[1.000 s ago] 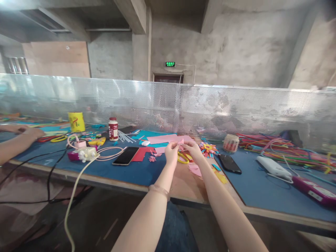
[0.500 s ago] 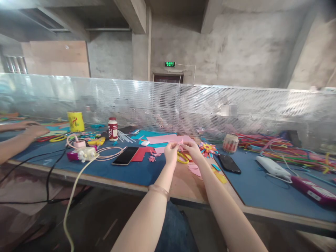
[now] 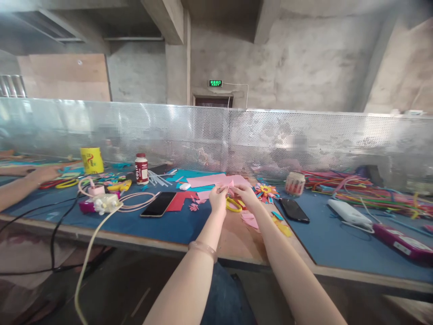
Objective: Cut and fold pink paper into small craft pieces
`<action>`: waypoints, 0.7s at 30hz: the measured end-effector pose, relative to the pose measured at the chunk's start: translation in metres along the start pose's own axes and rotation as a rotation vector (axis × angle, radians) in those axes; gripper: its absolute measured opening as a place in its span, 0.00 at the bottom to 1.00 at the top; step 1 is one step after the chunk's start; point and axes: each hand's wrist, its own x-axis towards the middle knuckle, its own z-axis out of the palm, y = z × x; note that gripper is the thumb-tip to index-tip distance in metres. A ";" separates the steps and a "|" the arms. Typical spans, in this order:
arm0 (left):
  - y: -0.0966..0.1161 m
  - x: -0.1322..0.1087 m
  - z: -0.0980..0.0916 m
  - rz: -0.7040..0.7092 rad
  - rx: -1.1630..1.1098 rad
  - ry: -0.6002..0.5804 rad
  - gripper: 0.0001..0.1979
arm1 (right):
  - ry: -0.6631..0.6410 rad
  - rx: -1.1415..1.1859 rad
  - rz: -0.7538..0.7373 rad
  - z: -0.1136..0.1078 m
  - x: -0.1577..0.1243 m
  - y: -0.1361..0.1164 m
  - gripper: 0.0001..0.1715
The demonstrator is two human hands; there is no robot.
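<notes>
Between my fingertips is a small folded piece of pink paper, raised a little over the table. My left hand pinches it from the left, and my right hand grips it from the right. Just below the hands lie yellow-handled scissors, partly covered by them. Pink paper pieces rest under my right wrist. Behind the hands are pink paper strips on blue paper. A multicoloured paper flower lies to the right of my right hand.
Left stand a bottle, a yellow tin, a phone and a power strip with cables. Right are a jar, another phone and a white charger. A co-worker's arm reaches in at far left. A perforated metal screen runs behind.
The view has turned slightly right, so things sit a little further left. My hands keep hold of the pink paper. The co-worker's hand at far left has shifted.
</notes>
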 end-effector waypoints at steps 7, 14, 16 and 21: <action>-0.008 0.024 0.009 -0.137 0.016 -0.012 0.14 | 0.072 0.003 0.030 -0.006 0.010 0.006 0.19; 0.014 0.038 0.002 -0.123 0.163 -0.192 0.17 | 0.025 0.035 0.116 -0.011 0.024 0.010 0.21; 0.019 0.044 -0.002 -0.115 0.212 -0.272 0.17 | 0.016 0.042 0.128 -0.009 0.024 0.011 0.21; 0.021 0.058 -0.011 -0.103 0.357 -0.504 0.19 | 0.006 0.010 0.121 -0.006 0.012 0.014 0.20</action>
